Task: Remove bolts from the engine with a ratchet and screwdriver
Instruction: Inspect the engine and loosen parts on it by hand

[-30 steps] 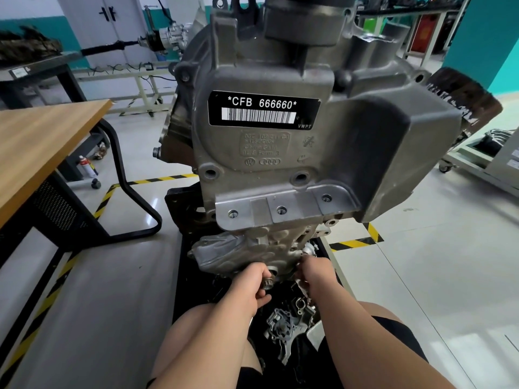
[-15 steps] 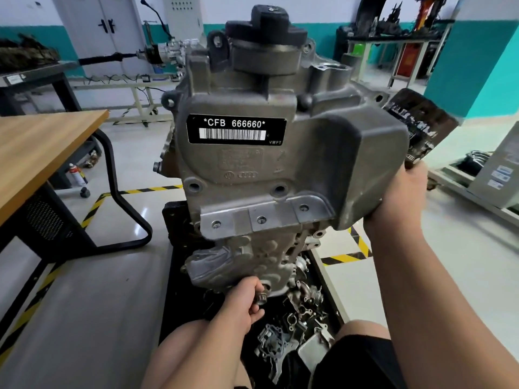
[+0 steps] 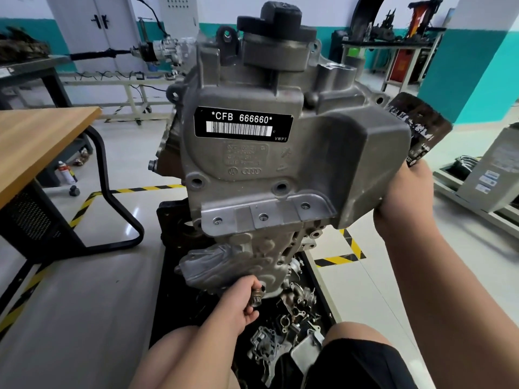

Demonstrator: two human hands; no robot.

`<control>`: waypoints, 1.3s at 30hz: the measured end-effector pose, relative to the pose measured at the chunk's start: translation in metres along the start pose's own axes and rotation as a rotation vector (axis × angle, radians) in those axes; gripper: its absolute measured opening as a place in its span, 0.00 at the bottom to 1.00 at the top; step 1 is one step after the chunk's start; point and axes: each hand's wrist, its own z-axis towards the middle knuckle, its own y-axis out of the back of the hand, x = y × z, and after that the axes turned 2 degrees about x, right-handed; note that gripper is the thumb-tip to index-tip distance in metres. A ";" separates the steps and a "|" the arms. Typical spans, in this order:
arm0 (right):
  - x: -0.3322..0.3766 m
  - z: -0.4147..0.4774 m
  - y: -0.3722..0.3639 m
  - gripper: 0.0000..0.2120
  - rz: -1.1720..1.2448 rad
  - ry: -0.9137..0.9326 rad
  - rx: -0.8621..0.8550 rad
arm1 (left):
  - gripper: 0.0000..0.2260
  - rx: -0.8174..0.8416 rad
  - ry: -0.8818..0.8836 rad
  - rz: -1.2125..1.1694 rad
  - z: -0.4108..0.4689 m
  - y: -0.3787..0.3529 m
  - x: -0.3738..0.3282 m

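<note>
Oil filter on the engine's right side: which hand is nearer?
Right. The right hand is up against the oil filter, gripping at its lower end. The left hand is low at the engine base, holding a small metal fitting.

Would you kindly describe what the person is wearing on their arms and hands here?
Nothing: both forearms are bare, with no sleeves in view. The left hand and right hand wear no gloves, and no watch, ring or wristband shows. The only clothing visible is black shorts over the legs.
</note>
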 end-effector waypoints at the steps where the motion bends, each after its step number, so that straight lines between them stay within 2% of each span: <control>1: 0.001 0.001 -0.001 0.06 0.022 -0.017 -0.012 | 0.05 0.001 -0.017 -0.009 0.002 -0.002 0.002; 4: 0.001 0.006 -0.008 0.08 0.048 -0.046 -0.010 | 0.10 -0.012 -0.053 -0.034 0.007 -0.006 0.008; 8: -0.003 0.013 -0.009 0.06 0.028 -0.034 -0.007 | 0.06 -0.027 -0.076 -0.053 0.007 -0.007 0.008; 13: 0.001 0.009 -0.002 0.07 -0.176 -0.034 0.008 | 0.05 -0.037 -0.105 -0.071 0.007 -0.006 0.011; 15: 0.016 0.004 0.001 0.17 -0.247 -0.040 0.005 | 0.07 -0.040 -0.097 -0.073 0.007 -0.006 0.012; 16: 0.025 -0.001 0.002 0.24 -0.300 0.015 -0.051 | 0.08 -0.043 -0.095 -0.070 0.007 -0.006 0.012; 18: 0.045 -0.023 -0.001 0.33 -0.420 0.332 -0.116 | 0.11 -0.053 -0.085 -0.055 0.006 -0.006 0.012; 20: 0.053 -0.052 -0.016 0.32 -0.566 0.708 0.011 | 0.11 -0.058 -0.069 -0.042 0.007 -0.006 0.011; 21: 0.051 -0.061 -0.026 0.31 -0.668 0.840 0.071 | 0.11 -0.053 -0.060 -0.038 0.006 -0.006 0.010; 22: 0.049 -0.065 -0.035 0.30 -0.769 0.939 0.093 | 0.11 -0.044 -0.053 -0.035 0.006 -0.007 0.009; 24: 0.044 -0.061 -0.050 0.21 -0.878 1.071 0.013 | 0.12 -0.030 -0.050 -0.040 0.005 -0.007 0.009; 26: 0.044 -0.052 -0.058 0.11 -0.842 1.117 -0.090 | 0.12 -0.025 -0.053 -0.033 0.006 -0.007 0.008; 28: 0.042 -0.047 -0.060 0.07 -0.807 1.128 -0.143 | 0.12 -0.020 -0.041 -0.010 0.008 -0.005 0.006; 39: 0.043 -0.054 -0.064 0.07 -0.841 1.055 -0.172 | 0.07 0.133 0.206 0.070 -0.004 0.008 -0.024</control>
